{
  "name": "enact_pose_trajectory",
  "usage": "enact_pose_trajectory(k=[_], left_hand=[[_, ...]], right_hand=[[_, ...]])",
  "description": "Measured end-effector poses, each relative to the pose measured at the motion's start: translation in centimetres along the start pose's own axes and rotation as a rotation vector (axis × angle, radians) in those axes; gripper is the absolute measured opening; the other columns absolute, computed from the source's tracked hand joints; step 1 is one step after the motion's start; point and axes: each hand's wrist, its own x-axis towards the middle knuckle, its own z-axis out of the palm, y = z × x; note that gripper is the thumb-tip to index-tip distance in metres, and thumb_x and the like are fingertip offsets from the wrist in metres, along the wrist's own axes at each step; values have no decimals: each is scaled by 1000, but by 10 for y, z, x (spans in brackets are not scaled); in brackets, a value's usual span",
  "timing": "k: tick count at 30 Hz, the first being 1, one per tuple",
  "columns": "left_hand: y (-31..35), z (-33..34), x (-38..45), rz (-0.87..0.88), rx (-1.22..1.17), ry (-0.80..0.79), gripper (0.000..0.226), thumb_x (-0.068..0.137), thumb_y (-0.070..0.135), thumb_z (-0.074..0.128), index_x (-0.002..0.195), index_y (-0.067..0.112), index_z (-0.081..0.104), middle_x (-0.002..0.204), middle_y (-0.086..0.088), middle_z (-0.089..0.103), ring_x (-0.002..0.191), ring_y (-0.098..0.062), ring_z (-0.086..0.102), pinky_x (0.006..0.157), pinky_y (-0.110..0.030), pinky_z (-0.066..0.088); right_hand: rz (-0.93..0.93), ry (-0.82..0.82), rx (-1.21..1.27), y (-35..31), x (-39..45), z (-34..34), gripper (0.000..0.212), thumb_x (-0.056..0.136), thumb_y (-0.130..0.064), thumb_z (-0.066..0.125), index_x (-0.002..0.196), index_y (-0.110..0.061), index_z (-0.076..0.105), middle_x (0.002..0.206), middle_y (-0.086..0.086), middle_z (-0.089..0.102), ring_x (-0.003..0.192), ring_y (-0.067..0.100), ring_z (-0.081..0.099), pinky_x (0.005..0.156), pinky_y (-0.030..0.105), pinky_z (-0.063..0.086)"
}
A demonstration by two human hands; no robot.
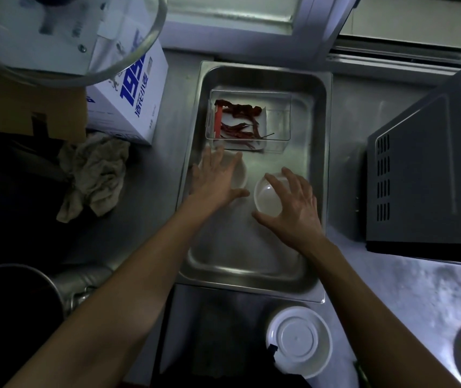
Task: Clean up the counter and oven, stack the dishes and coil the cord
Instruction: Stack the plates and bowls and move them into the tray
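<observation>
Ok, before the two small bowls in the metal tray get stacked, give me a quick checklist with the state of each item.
1. Right hand has the right small bowl: ok, fingers curled round its rim.
2. Left hand has the left small bowl: not ok, fingers lie straight over it, no grip.
3. Bowls are empty: cannot tell, the left one is mostly covered.
4. Clear box of dried chillies is out of the way: ok, it sits at the tray's far end.
5. Near end of the tray is free for the stack: ok.
</observation>
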Motion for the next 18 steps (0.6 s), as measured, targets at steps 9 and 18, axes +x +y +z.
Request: enact_pose_trajectory(k=[9,18], left_hand=[[-19,-19,-40,29,-30,229,48,102,36,42,149,24,34,160,-7,26,150,-29,15,118,-53,22],[-56,-33,-66,-2,-115,441,26,96,15,51,118,9,63,118,-13,64,110,-32,56,90,-43,45]], right_hand=[[-87,40,-70,-19,25,-8,88,75,-61,72,149,-35,32,162,5,16,147,32,14,116,57,26],[-238,-2,-113,-74,60,19,89,76,-62,70,151,-36,31,163,5,16,148,33,12,116,52,21]])
